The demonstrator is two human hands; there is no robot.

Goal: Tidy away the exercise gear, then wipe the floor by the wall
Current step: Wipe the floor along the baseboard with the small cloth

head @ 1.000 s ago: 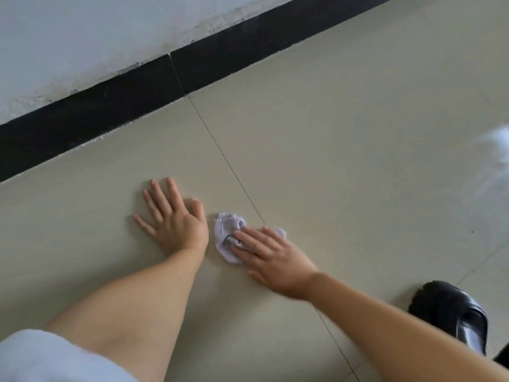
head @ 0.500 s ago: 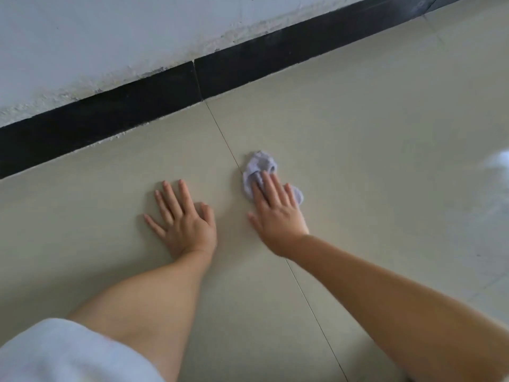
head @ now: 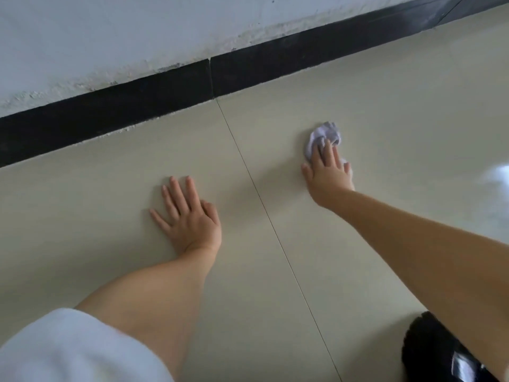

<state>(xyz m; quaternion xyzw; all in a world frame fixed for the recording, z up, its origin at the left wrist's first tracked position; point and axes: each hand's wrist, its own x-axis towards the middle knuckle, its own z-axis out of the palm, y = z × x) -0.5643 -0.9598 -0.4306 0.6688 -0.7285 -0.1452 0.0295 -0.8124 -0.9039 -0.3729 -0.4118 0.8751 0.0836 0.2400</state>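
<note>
The beige tiled floor (head: 358,86) fills most of the view, its tiles large and glossy, with a thin grout line (head: 264,210) running from the foot of the wall down towards the lower edge. A pale glare patch (head: 495,176) lies on the tiles at the right edge. Across the top runs the white wall (head: 110,31), its paint scuffed and flaking along the bottom, and below it a black skirting band (head: 137,106) that meets the floor; a vertical joint splits the band just above the grout line.

Two bare forearms reach in from the bottom. A white sleeve (head: 63,351) covers the left upper arm in the lower left corner. A black glossy shoe (head: 435,354) shows in the lower right corner, partly behind the right forearm.

The left hand (head: 190,219) lies flat on the floor to the left of the grout line, palm down, fingers straight and spread, holding nothing. The right hand (head: 329,172) is stretched out on the tile to the right of the line, well apart from the left, with straight fingers pressing down on a small crumpled pale lilac cloth (head: 323,135). The cloth sits on the floor under and beyond the fingertips, nearer the skirting than either hand, though clear of it.
</note>
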